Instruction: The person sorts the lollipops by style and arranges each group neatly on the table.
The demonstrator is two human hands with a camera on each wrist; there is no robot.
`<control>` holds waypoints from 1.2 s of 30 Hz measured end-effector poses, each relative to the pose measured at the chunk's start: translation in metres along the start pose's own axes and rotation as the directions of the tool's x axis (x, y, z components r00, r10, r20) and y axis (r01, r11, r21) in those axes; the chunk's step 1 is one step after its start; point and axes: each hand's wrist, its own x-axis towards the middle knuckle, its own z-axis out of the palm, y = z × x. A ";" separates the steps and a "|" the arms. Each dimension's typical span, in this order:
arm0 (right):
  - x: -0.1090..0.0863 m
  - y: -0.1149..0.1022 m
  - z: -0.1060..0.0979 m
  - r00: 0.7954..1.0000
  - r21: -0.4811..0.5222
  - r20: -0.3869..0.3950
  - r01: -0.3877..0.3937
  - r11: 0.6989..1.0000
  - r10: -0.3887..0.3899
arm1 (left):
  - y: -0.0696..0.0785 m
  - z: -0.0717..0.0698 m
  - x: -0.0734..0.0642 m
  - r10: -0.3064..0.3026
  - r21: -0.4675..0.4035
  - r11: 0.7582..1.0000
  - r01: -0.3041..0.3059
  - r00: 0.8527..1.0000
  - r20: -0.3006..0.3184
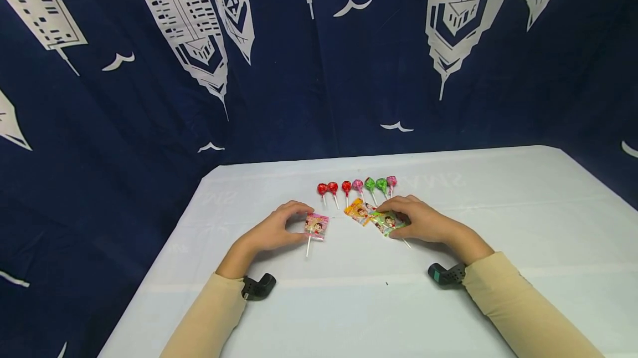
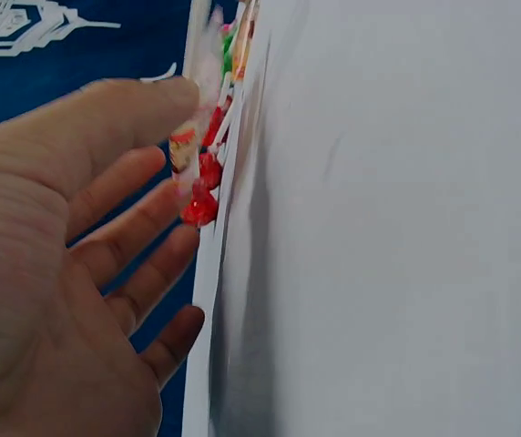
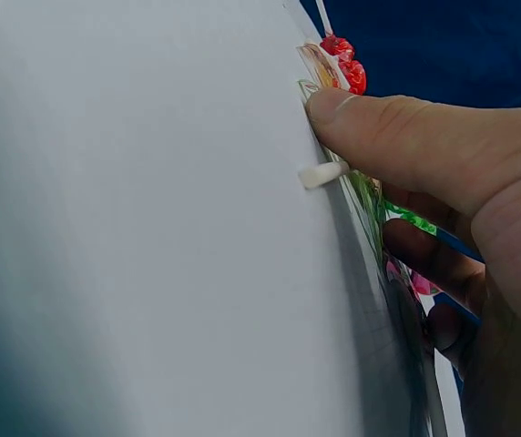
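My left hand (image 1: pixel 279 229) pinches a flat lollipop in a pink printed wrapper (image 1: pixel 316 226) between thumb and fingers, its white stick pointing toward me. In the left wrist view the other fingers of that hand (image 2: pixel 106 228) are spread apart. To the right, my right hand (image 1: pixel 421 220) grips a flat lollipop in a green wrapper (image 1: pixel 385 223) at its edges, thumb on the near side. Its white stick (image 3: pixel 322 175) pokes out beside the thumb in the right wrist view. An orange-wrapped lollipop (image 1: pixel 357 212) lies just left of the green one, partly overlapped.
Behind the hands, several round lollipops stand in a row: red ones (image 1: pixel 346 186) at left, then a pink one (image 1: pixel 358 185), green ones (image 1: pixel 369 183) and another pink one (image 1: pixel 391 181). They lie on a white-covered table (image 1: pixel 349 313) before a dark blue printed curtain (image 1: pixel 279 114).
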 end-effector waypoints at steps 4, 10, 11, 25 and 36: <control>0.000 0.001 0.001 1.000 0.002 0.000 -0.003 1.000 0.003 | -0.002 -0.002 -0.002 -0.049 0.061 0.997 0.051 0.998 -0.032; 0.000 0.002 0.001 1.000 0.006 -0.001 -0.001 1.000 0.001 | -0.003 -0.001 -0.003 -0.093 0.115 0.989 0.096 0.995 -0.039; 0.000 0.002 0.001 1.000 0.006 -0.002 0.000 1.000 0.000 | -0.003 -0.001 -0.002 -0.097 0.119 0.988 0.101 0.995 -0.040; 0.001 0.000 0.001 1.000 0.008 -0.026 0.003 1.000 -0.003 | -0.020 0.003 -0.004 -0.087 0.110 0.989 0.096 0.993 -0.078; 0.001 -0.001 0.003 0.998 -0.001 -0.056 -0.001 1.000 0.001 | -0.024 0.004 -0.004 -0.082 0.110 0.990 0.091 0.993 -0.085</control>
